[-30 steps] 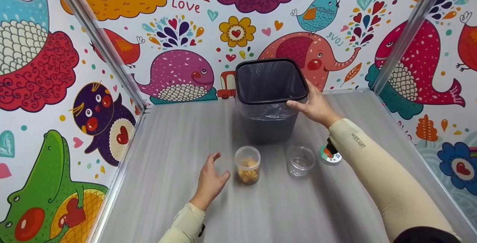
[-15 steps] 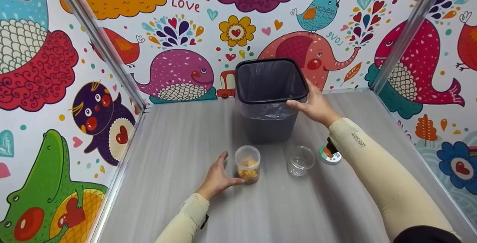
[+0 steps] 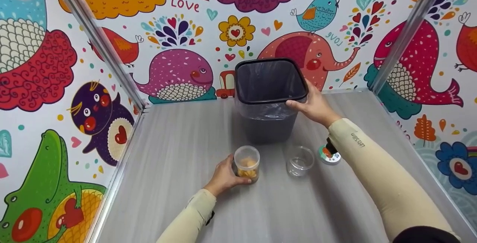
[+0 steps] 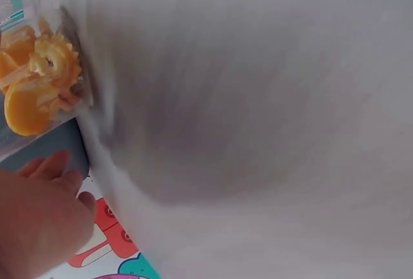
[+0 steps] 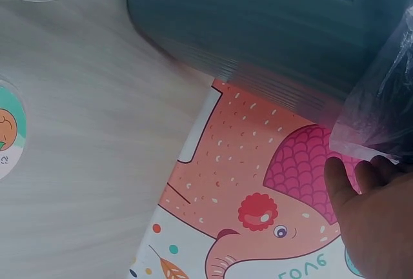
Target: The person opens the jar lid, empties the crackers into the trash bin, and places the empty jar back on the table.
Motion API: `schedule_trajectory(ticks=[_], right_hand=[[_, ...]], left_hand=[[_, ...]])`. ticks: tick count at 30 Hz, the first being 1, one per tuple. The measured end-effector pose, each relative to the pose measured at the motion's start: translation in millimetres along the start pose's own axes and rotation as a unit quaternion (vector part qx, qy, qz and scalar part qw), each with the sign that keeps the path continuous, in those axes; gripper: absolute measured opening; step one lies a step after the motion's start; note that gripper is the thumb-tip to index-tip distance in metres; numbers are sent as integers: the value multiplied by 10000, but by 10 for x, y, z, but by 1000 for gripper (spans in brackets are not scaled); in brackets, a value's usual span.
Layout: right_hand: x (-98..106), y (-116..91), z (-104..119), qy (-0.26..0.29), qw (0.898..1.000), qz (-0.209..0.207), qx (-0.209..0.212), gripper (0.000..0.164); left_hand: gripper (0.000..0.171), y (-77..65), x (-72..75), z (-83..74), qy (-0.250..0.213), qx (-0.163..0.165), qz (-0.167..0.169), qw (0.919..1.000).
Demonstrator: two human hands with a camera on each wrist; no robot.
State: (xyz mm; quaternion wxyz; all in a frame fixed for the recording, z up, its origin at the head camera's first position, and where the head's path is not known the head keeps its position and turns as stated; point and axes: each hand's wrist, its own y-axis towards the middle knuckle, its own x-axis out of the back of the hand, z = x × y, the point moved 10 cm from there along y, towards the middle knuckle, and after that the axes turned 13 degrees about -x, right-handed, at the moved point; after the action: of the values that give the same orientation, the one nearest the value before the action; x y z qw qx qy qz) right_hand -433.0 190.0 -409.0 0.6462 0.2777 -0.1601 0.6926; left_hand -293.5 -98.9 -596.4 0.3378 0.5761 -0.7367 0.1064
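Note:
In the head view my left hand [image 3: 224,177] holds a clear plastic jar [image 3: 249,157], thumb across its front and fingers around the left side. The jar stands upright, with orange-yellow pieces [image 4: 55,59] inside, one of them scalloped at the edge. My right hand [image 3: 316,105] grips the right rim of a dark grey trash bin [image 3: 268,127], thumb on top and fingers outside. A clear liner bag [image 5: 381,111] is folded over the bin's edge beside those fingers in the right wrist view.
To the right of the held jar sits another clear plastic jar [image 3: 300,163], lidless, with nothing visible inside. A round lid with a coloured label [image 3: 329,155] lies near the right sleeve. Cartoon-printed walls [image 3: 179,75] enclose the grey table [image 3: 175,135] at the back and sides.
My left hand has moved right to the jar with the orange-yellow pieces, and its fingers and thumb have come around it. My right hand has stayed on the bin's rim.

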Motion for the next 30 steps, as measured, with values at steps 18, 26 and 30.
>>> schedule_trajectory(ticks=[18, 26, 30], right_hand=[[4, 11, 32, 162, 9998, 2, 107, 100], [4, 7, 19, 324, 9994, -3, 88, 97], [4, -6, 35, 324, 9994, 22, 148, 96]], left_hand=[[88, 84, -106, 25, -602, -316, -11, 9977], [88, 78, -123, 33, -689, -421, 23, 9967], [87, 81, -105, 21, -632, -549, 45, 9965]])
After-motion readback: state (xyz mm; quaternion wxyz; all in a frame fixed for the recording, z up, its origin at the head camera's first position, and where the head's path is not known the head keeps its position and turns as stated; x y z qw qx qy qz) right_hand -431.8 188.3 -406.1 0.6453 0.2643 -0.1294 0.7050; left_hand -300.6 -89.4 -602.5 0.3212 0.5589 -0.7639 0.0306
